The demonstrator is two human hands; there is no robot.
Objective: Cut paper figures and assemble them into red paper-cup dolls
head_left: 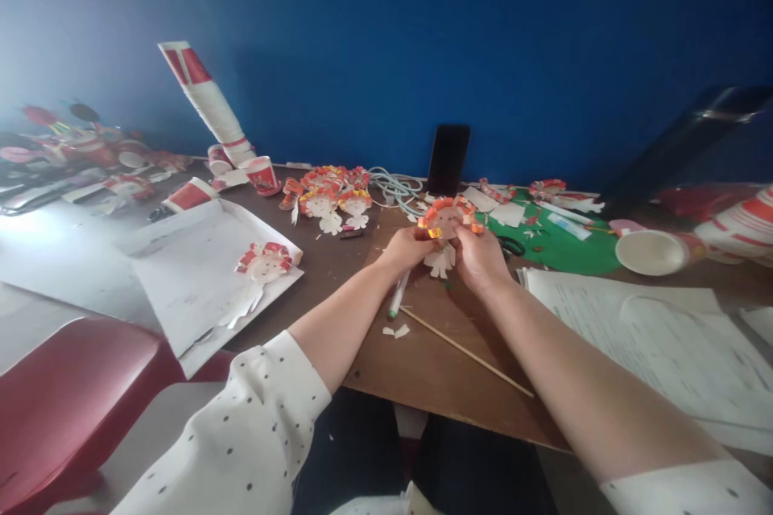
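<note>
A paper cutout figure is held up over the brown table by both hands. Its pale round face has eye marks and a fringe of curled red, orange and yellow paper. White hand-shaped cut paper hangs below the face. My left hand pinches the figure's lower left edge, while my right hand grips the lower right side, thumb on the face. Beneath them lie a white marker with a green end, a thin wooden stick and small paper scraps.
Several similar paper figures lie by a coiled cable. A phone leans on the blue wall. Black scissors rest near a green sheet. Papers, paper cups and a tall cup stack flank the workspace.
</note>
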